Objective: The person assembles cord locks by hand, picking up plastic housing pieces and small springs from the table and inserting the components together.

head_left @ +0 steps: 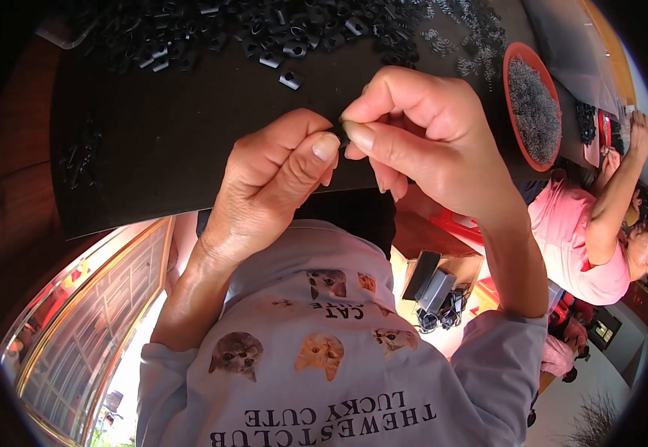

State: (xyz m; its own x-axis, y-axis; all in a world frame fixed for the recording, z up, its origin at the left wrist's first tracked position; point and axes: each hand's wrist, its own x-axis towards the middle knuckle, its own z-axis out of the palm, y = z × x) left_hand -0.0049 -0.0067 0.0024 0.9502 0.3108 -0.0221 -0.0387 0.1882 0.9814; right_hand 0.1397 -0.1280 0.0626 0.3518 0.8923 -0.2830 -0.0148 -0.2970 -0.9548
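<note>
My left hand and my right hand meet above the dark table, fingertips almost touching. Between them a small black piece shows, mostly covered by fingers, so its kind cannot be made out. The right thumb and index finger pinch it. On the left, the thumb presses against the curled index finger; whatever lies under it is hidden. Just beyond the hands lies a single short black tubular part with a hole in its side, set apart from a heap of similar black parts.
Loose small metal springs spread at the far right, beside an orange-red bowl full of springs. Thin black pieces lie at the table's left. A person in pink works at the right. A box with black adapters and cables stands below.
</note>
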